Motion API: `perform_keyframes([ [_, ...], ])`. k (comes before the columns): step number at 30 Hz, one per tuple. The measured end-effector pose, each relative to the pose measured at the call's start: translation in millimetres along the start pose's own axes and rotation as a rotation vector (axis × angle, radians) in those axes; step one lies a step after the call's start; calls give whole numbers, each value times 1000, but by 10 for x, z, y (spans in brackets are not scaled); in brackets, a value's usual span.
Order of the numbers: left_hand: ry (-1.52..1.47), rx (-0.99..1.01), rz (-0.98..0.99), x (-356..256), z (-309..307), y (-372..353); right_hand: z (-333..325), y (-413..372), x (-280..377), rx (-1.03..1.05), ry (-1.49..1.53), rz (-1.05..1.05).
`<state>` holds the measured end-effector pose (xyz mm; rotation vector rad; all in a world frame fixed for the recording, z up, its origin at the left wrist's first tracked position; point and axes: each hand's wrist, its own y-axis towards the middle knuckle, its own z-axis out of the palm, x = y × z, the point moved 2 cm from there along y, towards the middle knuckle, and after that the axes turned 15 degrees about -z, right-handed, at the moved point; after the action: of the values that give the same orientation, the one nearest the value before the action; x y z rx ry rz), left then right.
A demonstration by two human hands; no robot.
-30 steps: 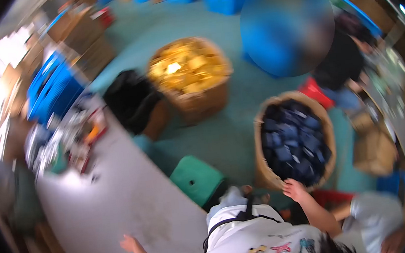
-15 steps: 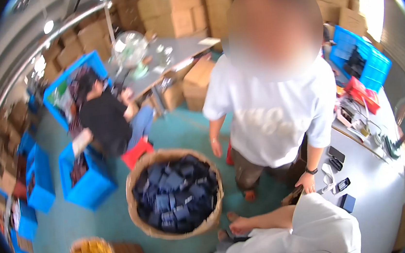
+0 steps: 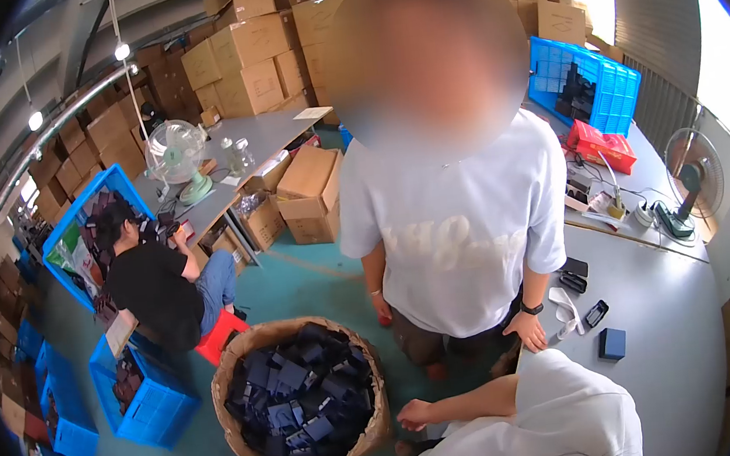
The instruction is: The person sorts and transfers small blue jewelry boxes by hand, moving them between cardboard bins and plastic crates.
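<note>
Neither my left hand nor my right hand is in view. A person in a white T-shirt (image 3: 464, 249) stands facing me, one hand (image 3: 529, 332) resting on the grey table's edge. At the bottom, another person's white sleeve (image 3: 561, 394) shows, with a bare forearm reaching left to a loosely curled hand (image 3: 415, 414). Near that hand stands a round paper-lined container (image 3: 229, 417) full of dark blue pieces (image 3: 299, 410). On the table (image 3: 667, 357) lie a dark blue box (image 3: 612, 344), black cases (image 3: 573, 281) and a white strap (image 3: 564, 304).
A person in black (image 3: 156, 292) sits on a red stool (image 3: 220, 337) beside blue crates (image 3: 149, 407). Fans (image 3: 178, 154) (image 3: 685, 179) stand on the tables. A blue crate (image 3: 615, 89) and red box (image 3: 601, 148) are at right. Cartons (image 3: 249, 72) are stacked behind.
The view has turned, so the standing person appears further left and the round container lower. The container of yellow pieces has almost left the bottom edge. The picture is sharper.
</note>
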<state>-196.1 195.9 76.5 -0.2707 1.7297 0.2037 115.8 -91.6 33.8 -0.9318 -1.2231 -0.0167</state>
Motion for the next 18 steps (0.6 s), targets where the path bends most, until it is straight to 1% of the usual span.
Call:
perform_keyframes([
  [1, -22, 205, 139, -465, 248, -227, 42, 2, 23, 10, -6, 9],
  [2, -64, 430, 259, -1253, 519, -628, 80, 16, 33, 67, -45, -1],
  [3, 2, 614, 414, -1871, 689, -1013, 118, 27, 43, 122, -82, -14],
  [4, 97, 859, 494, -2323, 760, -1309, 159, 39, 45, 138, -127, -15],
  [5, 286, 929, 732, -2576, 831, -1459, 186, 27, 53, 140, -124, -22],
  [6, 251, 1047, 813, -2764, 908, -1576, 221, 3, 65, 175, -122, -19],
  [7, 193, 1094, 762, -2883, 986, -1676, 247, -8, 77, 208, -118, -18],
  [8, 60, 1056, 628, -3048, 1059, -1799, 255, -12, 73, 204, -107, -28],
  [9, -66, 1013, 489, -3205, 1121, -1954, 259, -29, 31, 199, -80, -2],
  [10, -191, 886, 449, -3316, 1196, -2124, 259, -48, -7, 195, -58, 26],
  [11, -207, 847, 631, -3379, 1238, -2354, 257, -56, -47, 170, -45, 46],
  [12, -178, 965, 981, -3507, 1208, -2716, 254, -19, -177, 142, -35, 68],
  [13, 44, 1391, 1045, -3652, 1150, -2955, 221, 1, -293, 182, 21, 49],
  [14, 8, 1384, 1056, -3613, 1178, -2964, 158, -56, -291, 254, 98, -2],
  [15, -32, 1531, 894, -3556, 1211, -2929, 194, -61, -205, 156, -19, 3],
  [18, -517, 1248, 912, -3843, 1448, -2679, 140, -100, -158, 111, 26, 13],
])
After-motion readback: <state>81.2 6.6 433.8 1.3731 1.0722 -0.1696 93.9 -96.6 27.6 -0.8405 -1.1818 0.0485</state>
